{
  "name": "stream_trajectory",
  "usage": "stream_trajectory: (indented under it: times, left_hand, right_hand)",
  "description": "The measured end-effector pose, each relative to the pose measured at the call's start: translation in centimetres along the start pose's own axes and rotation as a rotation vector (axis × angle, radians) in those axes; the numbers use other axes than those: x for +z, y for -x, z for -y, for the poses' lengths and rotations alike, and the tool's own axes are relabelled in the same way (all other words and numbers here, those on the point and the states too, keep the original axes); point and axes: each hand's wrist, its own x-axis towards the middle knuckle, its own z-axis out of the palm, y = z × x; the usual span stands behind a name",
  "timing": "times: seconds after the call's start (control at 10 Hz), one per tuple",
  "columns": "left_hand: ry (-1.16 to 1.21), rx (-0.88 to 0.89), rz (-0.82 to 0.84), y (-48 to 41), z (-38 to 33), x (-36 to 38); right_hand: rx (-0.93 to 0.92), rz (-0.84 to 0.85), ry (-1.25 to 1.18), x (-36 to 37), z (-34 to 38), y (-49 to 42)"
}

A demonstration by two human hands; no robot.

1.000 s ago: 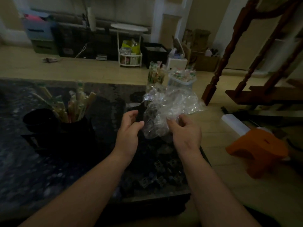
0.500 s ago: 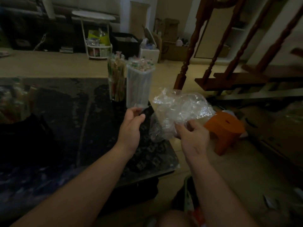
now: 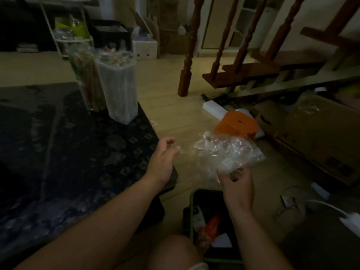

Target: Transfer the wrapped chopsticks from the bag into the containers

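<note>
A person's right hand (image 3: 236,184), at centre right of the frame, pinches a crumpled clear plastic bag (image 3: 228,152) by its lower edge, fingers curled round the film. The bag hangs in the air past the edge of the dark table (image 3: 58,143), above the floor (image 3: 175,117) and just up-frame of a green-rimmed bin (image 3: 191,211) at bottom centre. The left hand (image 3: 163,158) hovers at the table's near corner, fingers loosely bent and holding nothing, apart from the bag.

The wrapped chopsticks (image 3: 116,56) stand upright in two containers at upper left on the table: a white tub (image 3: 121,90), packed to its rim, and a clear jar (image 3: 87,80) touching or just beside it. No chopsticks can be made out inside the bag, though the dim light and creased plastic leave that uncertain.

The transfer itself looks finished or nearly so; the step in hand appears to be getting rid of the bag. The next move likely calls for bringing it down over the bin's mouth and loosening the pinch, perhaps after a feel through the film for stragglers. An orange stool (image 3: 235,125) sits on the floor beyond the bag.
</note>
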Motion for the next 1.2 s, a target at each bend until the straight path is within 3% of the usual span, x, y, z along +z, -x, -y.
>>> stream_trajectory:
  times: [0.2,0.5,0.8,0.9,1.2]
  left_hand:
    - [-0.05,-0.053,0.12,0.2,1.8,3.0]
    - [-0.074,-0.147,0.249,0.7,3.2,5.6]
    - [-0.095,-0.182,0.29,0.7,3.8,7.1]
    - [-0.091,-0.179,0.301,0.6,3.6,7.2]
    - [-0.088,-0.158,0.276,1.0,2.7,6.5]
  right_hand:
    - [0.161,-0.007,0.157,-3.1,-6.1,0.3]
    - [0.222,0.036,0.629,-4.5,-13.5,0.0]
    - [0.379,0.179,0.653,-4.9,-15.1,-0.1]
    - [0.349,0.071,0.59,-5.5,-14.4,-0.3]
    - [0.162,0.023,0.509,-4.9,-11.0,-1.5]
